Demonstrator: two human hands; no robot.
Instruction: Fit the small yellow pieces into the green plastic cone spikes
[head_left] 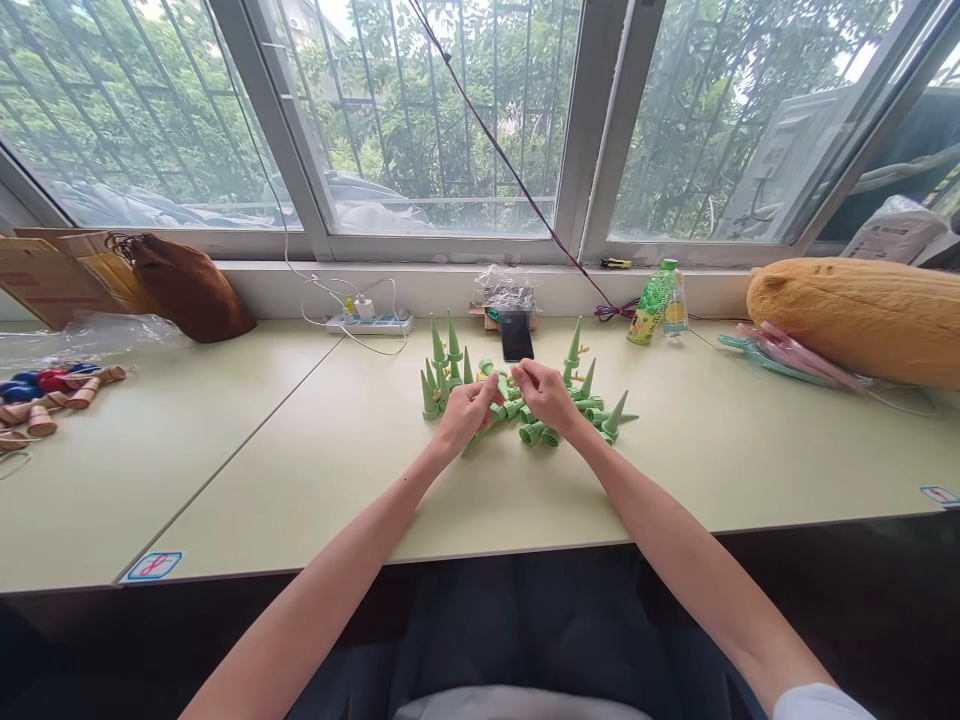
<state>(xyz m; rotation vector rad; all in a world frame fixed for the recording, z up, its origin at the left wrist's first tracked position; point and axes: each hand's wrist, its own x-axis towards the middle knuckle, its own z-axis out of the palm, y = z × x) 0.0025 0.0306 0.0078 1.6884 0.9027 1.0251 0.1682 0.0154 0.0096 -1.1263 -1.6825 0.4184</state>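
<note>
With fingers (480, 398) of the left hand (461, 415) bent inward, poised just beside upright green watering spikes (454, 345) on the tabletop (300, 480); cannot tell whether pinching one. With the right hand (547, 400) curled inward, poised above jumbled lying spikes (532, 433), just left of more standing spikes (574, 350); cannot make out any object in its grasp.

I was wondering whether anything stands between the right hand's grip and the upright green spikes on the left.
Yes: in this view, the left hand stands between the right hand's grip and the upright green spikes.
</note>
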